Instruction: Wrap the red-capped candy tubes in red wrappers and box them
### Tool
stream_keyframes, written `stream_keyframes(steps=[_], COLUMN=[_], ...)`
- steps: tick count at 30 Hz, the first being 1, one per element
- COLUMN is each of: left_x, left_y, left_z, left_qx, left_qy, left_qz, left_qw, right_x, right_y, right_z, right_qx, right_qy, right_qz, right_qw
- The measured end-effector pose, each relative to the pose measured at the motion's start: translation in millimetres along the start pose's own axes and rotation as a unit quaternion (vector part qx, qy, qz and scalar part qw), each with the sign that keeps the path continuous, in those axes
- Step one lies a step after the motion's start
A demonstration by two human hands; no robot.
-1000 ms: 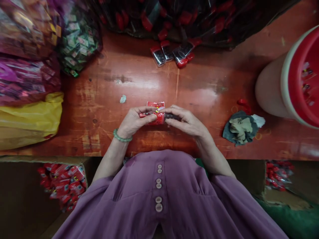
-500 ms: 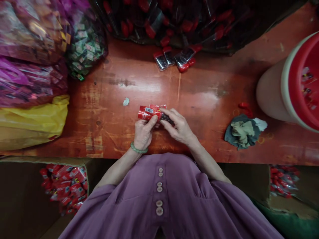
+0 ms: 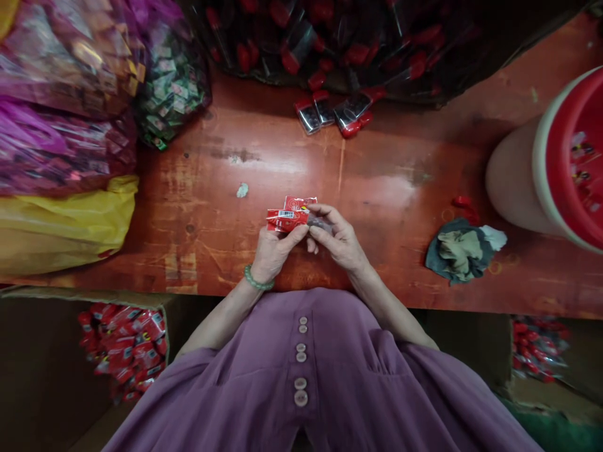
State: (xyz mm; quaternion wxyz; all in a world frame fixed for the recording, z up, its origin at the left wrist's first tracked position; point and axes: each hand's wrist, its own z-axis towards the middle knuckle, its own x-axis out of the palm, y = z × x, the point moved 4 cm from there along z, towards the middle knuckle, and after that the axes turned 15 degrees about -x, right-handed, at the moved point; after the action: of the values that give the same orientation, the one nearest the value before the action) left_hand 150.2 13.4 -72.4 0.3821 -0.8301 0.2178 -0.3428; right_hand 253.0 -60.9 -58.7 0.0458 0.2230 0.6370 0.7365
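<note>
My left hand, with a green bead bracelet on its wrist, pinches a small red packet with a barcode label just above the near edge of the red wooden table. My right hand meets it from the right and grips a small dark clear-wrapped item against the packet's right end. A second red packet shows just behind the first; whether it is held or lies on the table I cannot tell.
Several clear and red packets lie at the back before a dark bag of them. Bags of purple, green and yellow wrappers fill the left. A red-lined bucket stands right, a crumpled rag near it. Boxes of red packets sit below.
Both hands have drawn closer to my body and together. The red packet has turned so that its barcode side faces up, sticking out to the left of my left thumb.
</note>
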Motion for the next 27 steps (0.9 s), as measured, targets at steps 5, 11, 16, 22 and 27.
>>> stream_keyframes(steps=[5, 11, 16, 22, 27], left_x=[12.1, 11.7, 2.3, 5.8, 6.0], left_y=[-9.6, -14.2, -11.2, -4.1, -2.7], left_z=[-9.1, -13.6, -15.9, -15.6, -16.3], left_qx=[0.034, 0.016, 0.041, 0.01, -0.003], left_qy=[-0.022, -0.067, -0.131, -0.108, -0.062], left_qz=[-0.131, -0.189, -0.218, -0.18, -0.223], left_qw=[0.99, 0.98, 0.966, 0.978, 0.973], right_x=[8.5, 15.6, 6.3, 10.6, 12.8], right_y=[2.3, 1.1, -0.8, 2.1, 0.6], right_z=[2.6, -7.0, -17.8, -20.0, -16.9], right_qx=[-0.018, -0.036, -0.005, -0.035, -0.038], right_qy=[-0.025, -0.022, -0.034, -0.071, -0.094], right_qz=[-0.002, 0.011, 0.002, -0.013, 0.001], right_qw=[1.0, 0.999, 0.999, 0.997, 0.995])
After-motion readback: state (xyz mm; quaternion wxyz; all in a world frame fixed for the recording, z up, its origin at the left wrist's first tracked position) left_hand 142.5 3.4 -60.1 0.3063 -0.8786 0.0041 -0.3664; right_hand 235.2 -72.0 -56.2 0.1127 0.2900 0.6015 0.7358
